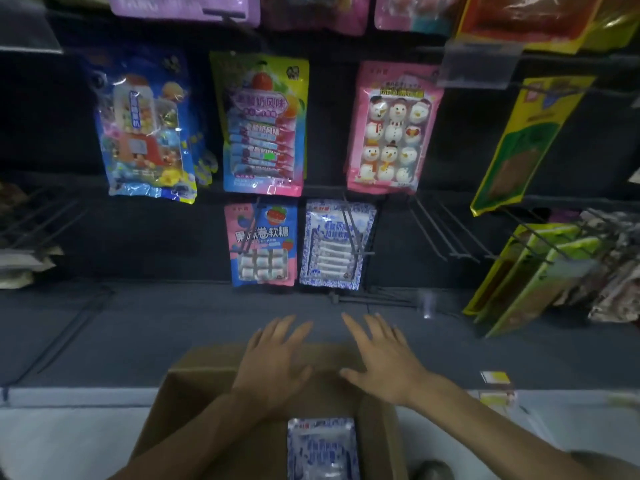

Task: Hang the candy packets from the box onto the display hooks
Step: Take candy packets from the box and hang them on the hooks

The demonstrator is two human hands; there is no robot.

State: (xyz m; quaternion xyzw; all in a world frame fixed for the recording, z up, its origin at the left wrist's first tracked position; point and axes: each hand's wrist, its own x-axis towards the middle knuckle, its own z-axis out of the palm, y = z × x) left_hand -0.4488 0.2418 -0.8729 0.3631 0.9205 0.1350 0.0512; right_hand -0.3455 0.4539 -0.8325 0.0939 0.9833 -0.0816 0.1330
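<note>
A brown cardboard box (194,396) stands open at the bottom centre, with a blue-and-white candy packet (322,448) lying inside it. My left hand (277,358) and my right hand (384,358) hover side by side over the box's far edge, fingers straight and spread, holding nothing. Straight ahead on the dark display wall, a matching blue-and-white packet (337,244) hangs on a hook (353,230). A pink-and-blue packet (261,242) hangs just left of it.
Above hang a blue toy-candy bag (147,129), a multicolour bag (265,126) and a pink snowman packet (391,129). Bare hooks (446,233) jut out to the right, with yellow-green packets (530,271) beyond. More bare hooks (38,216) are on the left.
</note>
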